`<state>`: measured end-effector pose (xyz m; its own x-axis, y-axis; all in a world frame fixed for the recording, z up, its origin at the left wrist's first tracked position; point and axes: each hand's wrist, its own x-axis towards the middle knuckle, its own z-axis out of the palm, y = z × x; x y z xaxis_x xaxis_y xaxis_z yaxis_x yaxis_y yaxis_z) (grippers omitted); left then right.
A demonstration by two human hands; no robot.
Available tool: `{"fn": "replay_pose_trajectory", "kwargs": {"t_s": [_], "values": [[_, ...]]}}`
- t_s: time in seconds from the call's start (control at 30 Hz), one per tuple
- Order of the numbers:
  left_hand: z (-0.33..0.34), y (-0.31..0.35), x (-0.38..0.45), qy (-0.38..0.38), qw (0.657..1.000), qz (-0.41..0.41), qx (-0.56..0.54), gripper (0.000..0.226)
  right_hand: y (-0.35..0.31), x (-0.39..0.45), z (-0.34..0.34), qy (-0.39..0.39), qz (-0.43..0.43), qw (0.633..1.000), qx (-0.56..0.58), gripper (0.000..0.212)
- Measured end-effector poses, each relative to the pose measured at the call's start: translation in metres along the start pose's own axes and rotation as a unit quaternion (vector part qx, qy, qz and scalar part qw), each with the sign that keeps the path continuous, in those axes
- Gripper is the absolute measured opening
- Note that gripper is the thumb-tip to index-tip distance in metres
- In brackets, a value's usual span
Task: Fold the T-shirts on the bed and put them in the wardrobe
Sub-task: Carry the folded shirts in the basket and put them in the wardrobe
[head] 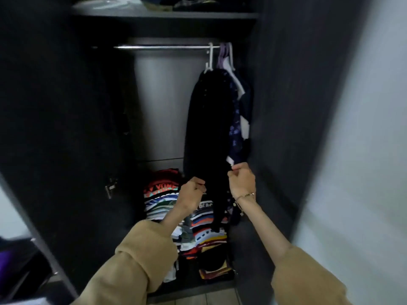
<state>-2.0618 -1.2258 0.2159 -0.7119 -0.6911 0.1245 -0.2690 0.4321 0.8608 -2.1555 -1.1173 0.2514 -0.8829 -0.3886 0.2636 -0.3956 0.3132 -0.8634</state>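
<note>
I face an open dark wardrobe [275, 84]. A long black garment [209, 133] hangs from a white hanger [210, 58] on the metal rail [163, 47]. My left hand [191, 191] pinches the black garment's lower left edge. My right hand [241, 179] pinches cloth at its lower right edge, beside a dark blue patterned garment [236, 128]; which of the two it holds I cannot tell. Below, two stacks of folded colourful T-shirts [160, 199] [209, 236] stand on the wardrobe floor.
An upper shelf [165, 14] carries bundled items. The left wardrobe door [55, 128] stands open, with a hinge near its lower edge. A pale wall [363, 150] is on the right. Dark things lie at the lower left.
</note>
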Motion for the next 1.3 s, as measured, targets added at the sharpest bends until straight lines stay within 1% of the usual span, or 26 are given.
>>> {"fn": "replay_pose_trajectory", "kwargs": {"t_s": [0.17,0.27,0.33,0.43,0.5,0.6,0.63,0.67,0.73,0.8,0.9,0.97,1.07,1.17,1.23,1.3], "values": [[0.065,0.048,-0.014,-0.067,0.996,0.052,-0.012,0.022,0.006,-0.005,-0.088,0.120,-0.069,0.990,-0.035,0.019],[0.100,0.080,-0.014,-0.089,0.992,0.094,-0.006,0.022,0.004,0.007,-0.129,0.171,-0.103,0.977,-0.079,0.023],[0.116,0.099,-0.011,-0.088,0.989,0.116,-0.002,0.034,0.002,0.017,-0.148,0.201,-0.132,0.966,-0.096,0.025],[0.135,0.129,-0.004,-0.085,0.985,0.153,0.000,0.059,-0.005,0.036,-0.172,0.242,-0.181,0.948,-0.095,0.033],[0.144,0.146,0.001,-0.080,0.980,0.183,-0.009,0.077,-0.012,0.051,-0.185,0.250,-0.207,0.943,-0.077,0.041],[0.158,0.172,0.010,-0.086,0.969,0.228,-0.037,0.096,-0.027,0.074,-0.195,0.184,-0.214,0.958,-0.048,0.057],[0.163,0.179,0.013,-0.080,0.966,0.243,-0.035,0.099,-0.030,0.080,-0.194,0.172,-0.216,0.959,-0.056,0.058],[0.167,0.181,0.014,-0.068,0.964,0.255,-0.019,0.101,-0.030,0.083,-0.192,0.177,-0.218,0.957,-0.071,0.056],[0.172,0.180,0.015,-0.027,0.963,0.268,0.028,0.099,-0.030,0.084,-0.185,0.207,-0.215,0.951,-0.085,0.051],[0.172,0.173,0.015,0.005,0.959,0.280,0.048,0.095,-0.028,0.080,-0.178,0.223,-0.215,0.947,-0.089,0.049],[0.161,0.163,0.011,0.005,0.949,0.312,0.050,0.088,-0.032,0.072,-0.168,0.235,-0.227,0.941,-0.092,0.048],[0.150,0.156,0.008,0.008,0.947,0.316,0.050,0.085,-0.039,0.063,-0.158,0.242,-0.236,0.937,-0.088,0.048],[0.128,0.139,0.004,0.013,0.948,0.314,0.053,0.079,-0.050,0.050,-0.136,0.230,-0.272,0.929,-0.096,0.049],[0.099,0.118,0.002,0.037,0.947,0.315,0.053,0.071,-0.062,0.042,-0.112,0.197,-0.311,0.920,-0.139,0.053],[0.075,0.101,0.002,0.059,0.951,0.299,0.041,0.068,-0.073,0.039,-0.092,0.185,-0.350,0.905,-0.156,0.056],[0.054,0.085,0.005,0.080,0.954,0.285,0.042,0.060,-0.082,0.039,-0.075,0.177,-0.380,0.890,-0.177,0.060]]}}
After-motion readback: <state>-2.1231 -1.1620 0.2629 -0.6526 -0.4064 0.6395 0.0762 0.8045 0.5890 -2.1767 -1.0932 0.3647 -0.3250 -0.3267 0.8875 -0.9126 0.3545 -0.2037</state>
